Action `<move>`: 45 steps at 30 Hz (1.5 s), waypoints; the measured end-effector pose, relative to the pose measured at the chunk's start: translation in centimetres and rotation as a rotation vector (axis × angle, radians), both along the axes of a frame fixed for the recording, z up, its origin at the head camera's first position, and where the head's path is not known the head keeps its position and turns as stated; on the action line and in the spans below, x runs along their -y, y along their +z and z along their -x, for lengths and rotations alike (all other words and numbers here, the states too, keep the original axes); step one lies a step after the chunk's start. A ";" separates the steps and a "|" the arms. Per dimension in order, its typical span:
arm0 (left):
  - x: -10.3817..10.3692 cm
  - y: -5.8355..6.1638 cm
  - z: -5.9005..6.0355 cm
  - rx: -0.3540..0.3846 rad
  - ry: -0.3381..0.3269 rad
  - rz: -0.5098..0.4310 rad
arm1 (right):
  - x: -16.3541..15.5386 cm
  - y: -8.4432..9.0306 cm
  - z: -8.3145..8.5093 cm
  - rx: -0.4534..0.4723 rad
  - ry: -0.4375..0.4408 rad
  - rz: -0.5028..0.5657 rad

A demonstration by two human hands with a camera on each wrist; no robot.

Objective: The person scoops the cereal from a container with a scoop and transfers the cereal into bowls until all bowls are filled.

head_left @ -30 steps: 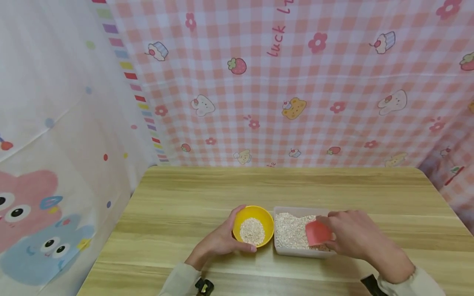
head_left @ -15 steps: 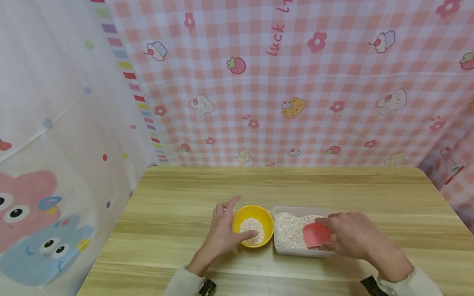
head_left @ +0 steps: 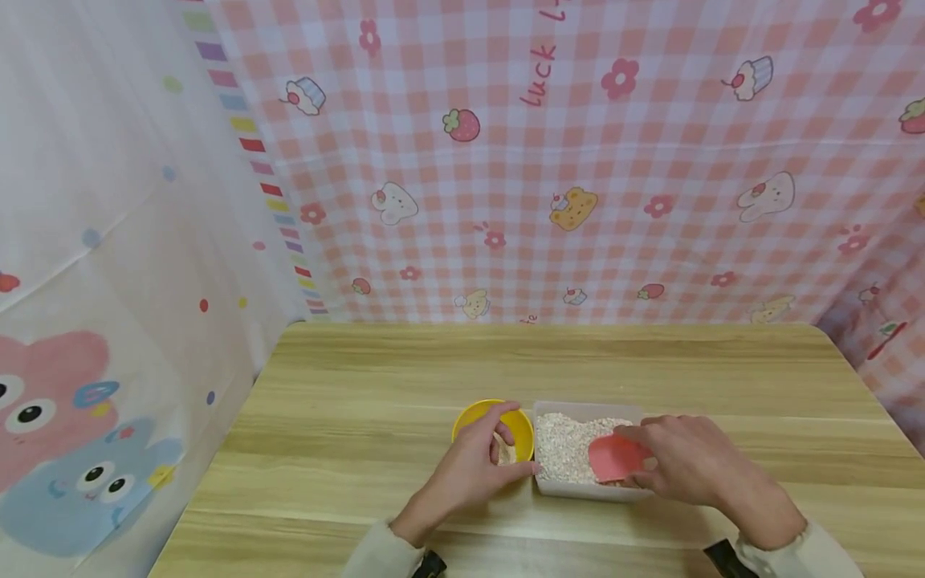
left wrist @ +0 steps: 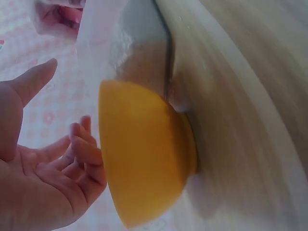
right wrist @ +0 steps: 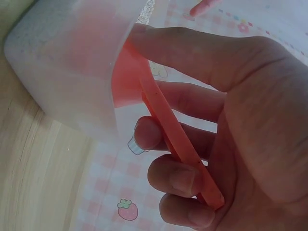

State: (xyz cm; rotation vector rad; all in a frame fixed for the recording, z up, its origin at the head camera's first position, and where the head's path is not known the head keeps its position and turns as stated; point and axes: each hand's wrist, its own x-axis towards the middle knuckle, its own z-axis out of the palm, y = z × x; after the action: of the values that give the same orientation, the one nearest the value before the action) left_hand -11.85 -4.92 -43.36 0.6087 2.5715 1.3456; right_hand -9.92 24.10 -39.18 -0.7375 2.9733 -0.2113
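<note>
The left hand (head_left: 473,474), fingers loosely spread, covers the yellow bowl (head_left: 518,421); the right hand (head_left: 686,461) pinches a pink scoop (head_left: 614,457) inside the grain tub (head_left: 578,490).

**Both hands low and close together**

The left hand (head_left: 473,474) reaches forward from a pale sleeve, palm down, fingers relaxed and slightly spread (the left wrist view shows the palm open, thumb raised apart from the fingers). The right hand (head_left: 686,461) comes in from the right, its fingers (right wrist: 178,178) curled and thumb pressed along the top, pinching something flat. Both forearms angle inward.
</note>
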 end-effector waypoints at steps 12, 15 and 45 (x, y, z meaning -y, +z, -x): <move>-1.9 0.2 0.2 0.048 -0.082 0.161 | 0.0 -0.4 0.4 0.057 0.015 0.044; -2.3 0.2 0.1 0.051 -0.083 0.187 | 0.0 -0.6 0.5 0.079 0.012 0.061; -3.1 0.4 0.3 0.127 -0.070 0.222 | 0.3 -2.2 0.3 0.097 -0.061 0.165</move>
State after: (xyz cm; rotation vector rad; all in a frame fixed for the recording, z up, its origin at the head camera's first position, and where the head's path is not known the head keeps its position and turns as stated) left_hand -12.18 -1.85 -42.97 0.5499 2.5248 1.0233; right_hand -10.22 23.81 -41.37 -0.6330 2.9136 -0.4866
